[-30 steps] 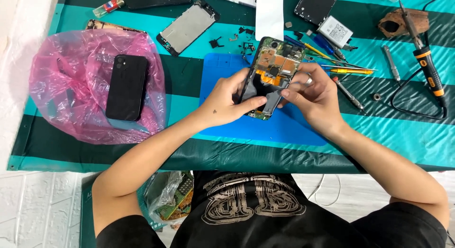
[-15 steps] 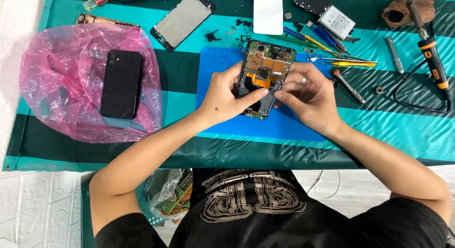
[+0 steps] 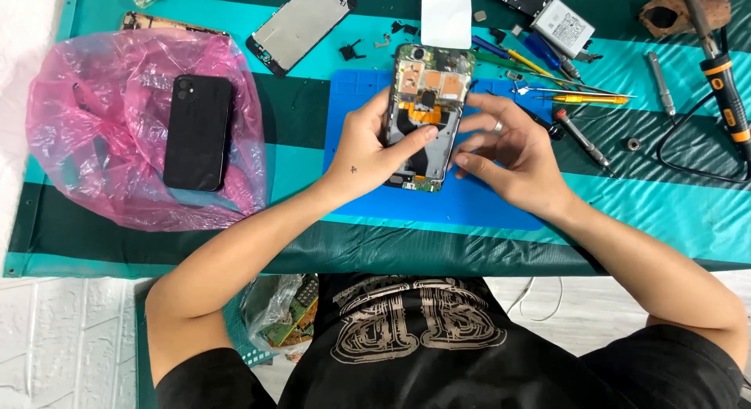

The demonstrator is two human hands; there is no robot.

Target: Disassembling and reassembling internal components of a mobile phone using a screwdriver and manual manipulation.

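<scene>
An opened phone (image 3: 426,96) with its back cover off lies upright on a blue work mat (image 3: 469,202), showing copper shields and an orange flex cable. My left hand (image 3: 368,151) grips its left side, thumb pressed on the dark middle part. My right hand (image 3: 508,155), a ring on one finger, holds the phone's right edge with the fingertips near its lower half.
A black phone (image 3: 197,131) rests on a pink plastic bag (image 3: 102,166) at left. A bare screen frame (image 3: 301,26) lies above. Screwdrivers and tweezers (image 3: 571,96), a battery (image 3: 565,26) and a soldering iron (image 3: 727,96) sit at right on the green striped cloth (image 3: 665,198).
The phone has been turned from tilted to upright on the mat. My right hand has let go of a small part and moved to the phone's right edge.
</scene>
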